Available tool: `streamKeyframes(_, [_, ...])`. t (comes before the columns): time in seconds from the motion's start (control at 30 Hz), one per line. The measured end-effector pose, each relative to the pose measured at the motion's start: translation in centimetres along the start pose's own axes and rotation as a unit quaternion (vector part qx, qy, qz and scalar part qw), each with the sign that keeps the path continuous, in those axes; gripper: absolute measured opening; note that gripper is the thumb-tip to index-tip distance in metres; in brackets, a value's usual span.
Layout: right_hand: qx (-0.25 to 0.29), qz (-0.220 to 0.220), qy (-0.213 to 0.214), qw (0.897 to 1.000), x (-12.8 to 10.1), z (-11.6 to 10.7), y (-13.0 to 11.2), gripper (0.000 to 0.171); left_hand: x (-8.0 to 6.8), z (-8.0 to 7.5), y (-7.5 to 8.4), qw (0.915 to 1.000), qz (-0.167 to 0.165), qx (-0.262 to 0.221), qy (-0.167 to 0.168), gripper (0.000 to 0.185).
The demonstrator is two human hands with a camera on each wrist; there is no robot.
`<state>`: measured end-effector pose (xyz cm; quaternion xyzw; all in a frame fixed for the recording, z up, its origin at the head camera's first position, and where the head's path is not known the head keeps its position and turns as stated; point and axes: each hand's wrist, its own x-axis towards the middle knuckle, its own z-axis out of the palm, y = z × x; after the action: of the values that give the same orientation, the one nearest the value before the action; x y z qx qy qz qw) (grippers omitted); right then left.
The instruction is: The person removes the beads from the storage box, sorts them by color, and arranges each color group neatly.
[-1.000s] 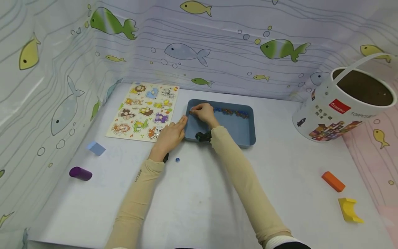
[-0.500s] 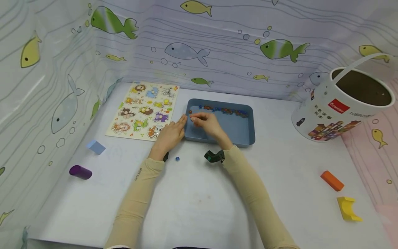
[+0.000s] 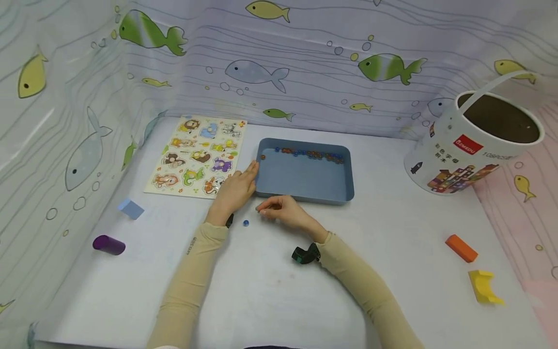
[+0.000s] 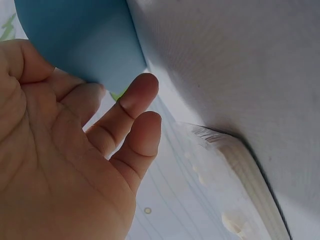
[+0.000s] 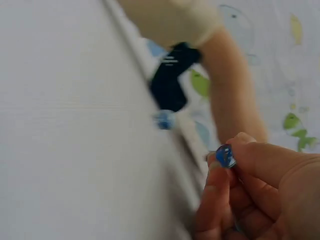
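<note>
Blue bead [image 5: 225, 156] was out of the tray, pinched between thumb and fingertips of the right hand [image 3: 283, 211], low over the white table [image 3: 270, 291] just below the tray's near wall, centre of the head view. Half a second earlier that hand had been inside the tray at its left end; a second earlier, up at the bead row. It had since drawn back toward the lower centre of the frame.

Blue tray [image 3: 305, 177] sat at centre frame and held a row of small coloured beads [image 3: 311, 154] along its far wall, with one reddish bead [image 3: 263, 157] apart near the left corner. White bucket [image 3: 475, 140], upper right, stood tilted, its inside dark; contents could not be told.

Left hand [image 3: 233, 191] had stayed put, fingers straight and relaxed against the tray's left outer wall, gripping nothing. The left wrist view showed those fingers [image 4: 135, 105] touching the blue wall.

A second blue bead [image 3: 246, 223] lay on the table between the two hands, just beside the left wrist.
</note>
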<state>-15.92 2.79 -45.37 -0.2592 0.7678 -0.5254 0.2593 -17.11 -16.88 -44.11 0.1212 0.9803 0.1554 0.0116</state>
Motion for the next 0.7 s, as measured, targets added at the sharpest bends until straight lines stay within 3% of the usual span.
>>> streamKeyframes(0.37, [-0.136,-0.054,0.003,0.989,-0.3,2.4,0.9,0.017,0.1,0.2,-0.3,0.9996,0.017,0.015,0.014,0.054])
streamKeyframes(0.57, [-0.122,-0.053,-0.011,0.991,-0.3,2.2,0.3,0.021,0.1,0.0,-0.2,0.9993,0.02,0.022,0.023,0.054])
streamKeyframes(0.7, [-0.095,-0.046,-0.035,0.994,-0.3,0.8,-0.8,0.022,0.0,0.0,0.0,0.9995,0.014,0.017,0.021,0.054])
